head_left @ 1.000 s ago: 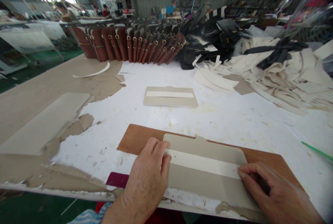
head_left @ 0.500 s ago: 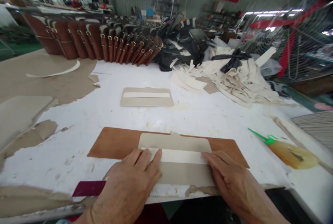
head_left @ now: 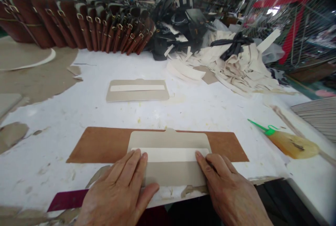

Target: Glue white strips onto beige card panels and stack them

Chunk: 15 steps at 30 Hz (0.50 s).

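Note:
A beige panel (head_left: 173,173) with rounded corners and a small tab lies near the table's front edge, over a brown leather strip (head_left: 105,145) that shows on both sides. Across its middle runs a cream strip (head_left: 170,155). My left hand (head_left: 118,187) rests flat on the strip's left end, fingers stretched and thumb spread. At the right end, my right hand (head_left: 228,184) presses with an extended index finger, its other fingers partly bent. Neither hand grasps anything. Farther back lies a similar beige panel (head_left: 136,96) with its own cream strip.
Brown bags (head_left: 89,26) with buckles stand in a row at the back left. Black items (head_left: 178,26) and cream scraps (head_left: 244,61) are heaped behind. To the right lies a glue bottle (head_left: 294,143) with a green nozzle; a maroon piece (head_left: 68,199) is at front left.
The view has tilted down and shifted. My left thumb has spread out from the hand, and my right index finger now reaches farther onto the cream strip.

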### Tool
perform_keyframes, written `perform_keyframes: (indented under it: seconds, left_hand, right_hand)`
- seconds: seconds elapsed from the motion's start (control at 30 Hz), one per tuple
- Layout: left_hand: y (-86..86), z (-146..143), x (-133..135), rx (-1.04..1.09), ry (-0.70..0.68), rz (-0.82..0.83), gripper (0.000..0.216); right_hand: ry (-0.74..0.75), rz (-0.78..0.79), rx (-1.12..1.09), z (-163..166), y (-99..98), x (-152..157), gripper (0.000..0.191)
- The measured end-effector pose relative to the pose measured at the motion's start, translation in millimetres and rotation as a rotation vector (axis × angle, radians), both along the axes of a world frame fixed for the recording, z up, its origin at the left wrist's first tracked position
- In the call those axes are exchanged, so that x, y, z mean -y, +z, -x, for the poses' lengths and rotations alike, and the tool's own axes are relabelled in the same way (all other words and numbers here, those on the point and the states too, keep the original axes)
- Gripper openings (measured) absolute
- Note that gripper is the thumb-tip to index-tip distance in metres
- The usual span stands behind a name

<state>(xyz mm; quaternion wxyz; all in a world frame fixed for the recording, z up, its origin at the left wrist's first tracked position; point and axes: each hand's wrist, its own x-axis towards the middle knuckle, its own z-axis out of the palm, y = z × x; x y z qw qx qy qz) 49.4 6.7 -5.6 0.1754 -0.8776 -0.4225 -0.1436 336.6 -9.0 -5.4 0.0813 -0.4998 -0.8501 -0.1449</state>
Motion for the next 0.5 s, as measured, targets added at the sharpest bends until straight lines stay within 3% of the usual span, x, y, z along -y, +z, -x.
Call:
perform_keyframes:
  seconds: [0.23, 0.4, 0.5]
  left_hand:
    - [3.7, 13.0, 4.3, 0.205, 0.027, 0.051, 0.038]
    - [2.8, 31.7, 21.5, 0.306, 0.226, 0.065, 0.039]
    - [-2.0, 30.3, 29.0, 0.287, 0.223, 0.115, 0.039]
  right_hand:
    - [0.022, 0.074, -0.227, -13.2, 0.3, -7.7, 0.041]
    - [-0.014, -0.096, -0.316, -33.0, -11.1, -16.1, 0.032]
    - [0.024, -0.103, -0.297, -31.1, -26.2, -14.8, 0.033]
